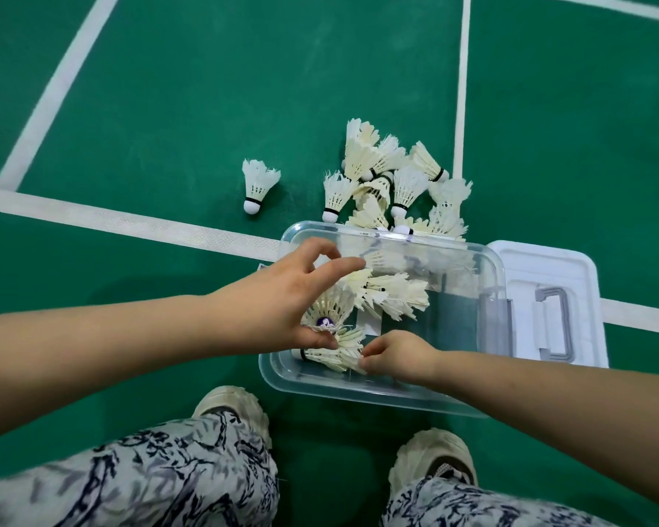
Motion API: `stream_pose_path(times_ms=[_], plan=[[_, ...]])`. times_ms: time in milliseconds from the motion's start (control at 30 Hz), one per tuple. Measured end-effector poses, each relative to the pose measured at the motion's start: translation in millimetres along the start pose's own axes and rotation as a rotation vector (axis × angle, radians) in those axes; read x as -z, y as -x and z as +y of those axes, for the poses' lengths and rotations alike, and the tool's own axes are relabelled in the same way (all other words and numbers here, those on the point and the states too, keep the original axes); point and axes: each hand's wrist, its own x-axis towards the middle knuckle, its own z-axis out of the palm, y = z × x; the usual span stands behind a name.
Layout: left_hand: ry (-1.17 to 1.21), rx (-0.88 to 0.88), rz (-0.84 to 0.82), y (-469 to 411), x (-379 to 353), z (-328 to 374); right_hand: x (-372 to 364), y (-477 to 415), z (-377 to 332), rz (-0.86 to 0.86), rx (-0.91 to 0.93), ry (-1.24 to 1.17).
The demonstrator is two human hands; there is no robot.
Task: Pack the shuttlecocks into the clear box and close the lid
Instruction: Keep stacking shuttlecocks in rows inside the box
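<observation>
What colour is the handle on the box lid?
Grey handle on a white lid, seen in the head view.

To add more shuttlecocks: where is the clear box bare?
In the clear box, bare floor lies at the right, between the packed shuttlecocks and the wall beside the lid. The left is crowded with left hand and right hand.

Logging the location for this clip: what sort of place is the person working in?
Most likely a badminton court. The green sports floor carries white court lines, and a pile of feather shuttlecocks lies on it just beyond the clear box.
</observation>
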Motion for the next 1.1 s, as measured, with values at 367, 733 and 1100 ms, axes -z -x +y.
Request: stream_pose_path(times_ms=[367,733,1100], plan=[[0.041,0.045,-0.05,-10.7,-7.4,12.5,40.9,46.3,-13.7,0.52,0.416,-0.004],[0.002,-0.148,-0.112,-30.3,-19.0,40.6,50.0,62.9,15.3,0.606,0.574,0.078],[0.018,-0.244,-0.138,-42.8,-26.7,46.5,56.6,59.4,39.2,0.53,0.593,0.042]])
